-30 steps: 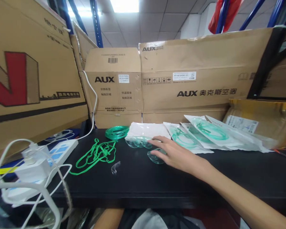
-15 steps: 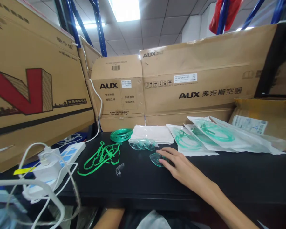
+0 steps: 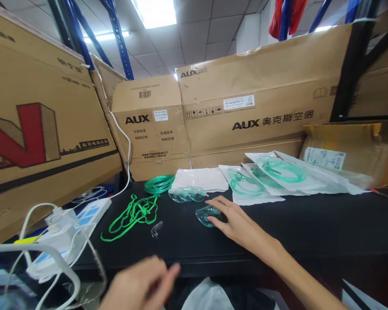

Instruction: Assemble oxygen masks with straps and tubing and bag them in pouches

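Note:
My right hand [image 3: 224, 217] reaches over the black tabletop, thumb and fingers closed on a clear greenish oxygen mask [image 3: 204, 215] lying there. The fingers cover the mask's right side. My left hand [image 3: 140, 282] is in front of the table edge, blurred by motion, with its thumb toward the right; whether it holds anything I cannot make out. Behind the held mask lies a row of several similar masks [image 3: 186, 194]. To the left are tangled green elastic straps [image 3: 137, 214], a coil of green tubing [image 3: 159, 185] and a few small clear-and-metal strips [image 3: 156, 229].
A stack of white bags [image 3: 198, 177] lies at the back. White-backed packs with green tubing [image 3: 280, 172] are at the back right, near a brown parcel [image 3: 336, 150]. A power strip [image 3: 97, 213] with looping white cables occupies the left. Cardboard boxes [image 3: 245, 103] wall the back.
My left hand has come up into view at the front edge. The right hand stays on the mask. The whole view has shifted slightly, so things appear further left.

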`<state>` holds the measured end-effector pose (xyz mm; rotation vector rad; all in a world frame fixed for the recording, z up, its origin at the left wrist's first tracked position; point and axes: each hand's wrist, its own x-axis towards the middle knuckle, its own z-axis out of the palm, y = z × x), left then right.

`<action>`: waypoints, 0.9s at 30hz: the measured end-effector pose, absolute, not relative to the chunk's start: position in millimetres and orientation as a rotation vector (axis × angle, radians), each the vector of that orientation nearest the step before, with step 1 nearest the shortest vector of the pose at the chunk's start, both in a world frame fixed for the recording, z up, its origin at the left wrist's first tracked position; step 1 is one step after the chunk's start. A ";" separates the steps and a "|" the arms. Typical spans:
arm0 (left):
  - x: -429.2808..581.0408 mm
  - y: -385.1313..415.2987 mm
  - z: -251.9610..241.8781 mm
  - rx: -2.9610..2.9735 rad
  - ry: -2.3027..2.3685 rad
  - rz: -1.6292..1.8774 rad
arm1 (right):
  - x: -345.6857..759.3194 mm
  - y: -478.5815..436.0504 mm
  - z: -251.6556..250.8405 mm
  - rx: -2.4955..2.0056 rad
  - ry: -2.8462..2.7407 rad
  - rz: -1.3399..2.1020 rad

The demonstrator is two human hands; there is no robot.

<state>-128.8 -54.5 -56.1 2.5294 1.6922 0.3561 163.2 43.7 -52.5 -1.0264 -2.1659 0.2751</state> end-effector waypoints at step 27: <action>-159.6 51.5 -3.9 2.379 1.935 0.251 | 161.6 41.2 -48.8 -1.034 -2.173 0.313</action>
